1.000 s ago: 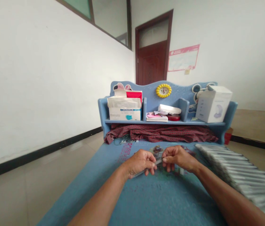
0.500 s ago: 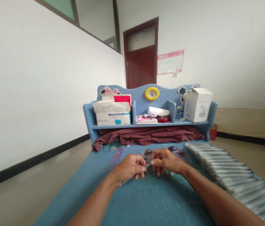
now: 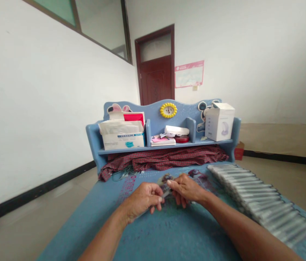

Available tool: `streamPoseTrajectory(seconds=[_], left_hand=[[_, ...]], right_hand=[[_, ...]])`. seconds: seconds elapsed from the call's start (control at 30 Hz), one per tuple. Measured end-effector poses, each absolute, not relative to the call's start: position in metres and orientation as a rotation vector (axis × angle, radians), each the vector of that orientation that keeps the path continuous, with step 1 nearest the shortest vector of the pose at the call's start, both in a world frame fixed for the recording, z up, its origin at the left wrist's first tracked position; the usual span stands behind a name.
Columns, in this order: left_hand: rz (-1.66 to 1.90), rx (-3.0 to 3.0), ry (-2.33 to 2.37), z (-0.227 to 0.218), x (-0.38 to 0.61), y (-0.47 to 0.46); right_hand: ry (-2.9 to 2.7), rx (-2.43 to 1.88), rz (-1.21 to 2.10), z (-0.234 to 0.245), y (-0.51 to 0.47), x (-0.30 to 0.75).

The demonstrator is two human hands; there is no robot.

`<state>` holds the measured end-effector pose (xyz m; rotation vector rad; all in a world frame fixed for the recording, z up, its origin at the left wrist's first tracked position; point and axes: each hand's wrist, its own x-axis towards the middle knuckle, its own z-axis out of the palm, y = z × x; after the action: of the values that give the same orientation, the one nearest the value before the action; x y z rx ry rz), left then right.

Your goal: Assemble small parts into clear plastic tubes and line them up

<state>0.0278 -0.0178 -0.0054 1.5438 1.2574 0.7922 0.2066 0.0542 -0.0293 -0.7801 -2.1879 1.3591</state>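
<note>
Between my hands is a short visible length of a slim, whitish pen-like tube (image 3: 166,194), its ends covered by fingers. My left hand (image 3: 147,197) pinches its lower left end between thumb and fingertips. My right hand (image 3: 185,189) is closed at the other end, thumb laid along the index finger and the other fingers curled under; its exact grip is partly hidden. Both hands are just above the blue desk (image 3: 153,235). To the right of my right forearm lies a stacked row of many slim whitish pen-like tubes (image 3: 256,192) with dark ends, somewhat blurred.
At the back of the desk stands a blue shelf (image 3: 192,129) with a mask box (image 3: 124,140), a white box (image 3: 219,123), papers (image 3: 163,141) and a round red tin (image 3: 182,139). Bunched red checked cloth (image 3: 166,159) lies beneath it. A yellow flower clock (image 3: 168,110) is on the backboard.
The view has shifted slightly right. My right thumb has moved up and outward from its pinch on the tube, and more of the right hand is turned over it. The left hand keeps its pinch.
</note>
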Motion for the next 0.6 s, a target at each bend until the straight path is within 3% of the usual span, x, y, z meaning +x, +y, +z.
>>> streamPoseTrajectory(seconds=[0.6], left_hand=[[0.784, 1.535, 1.290, -0.0043, 0.0284, -0.0172]], right_hand=[[-2.197, -0.737, 1.349, -0.0299, 0.0527, 0.2039]])
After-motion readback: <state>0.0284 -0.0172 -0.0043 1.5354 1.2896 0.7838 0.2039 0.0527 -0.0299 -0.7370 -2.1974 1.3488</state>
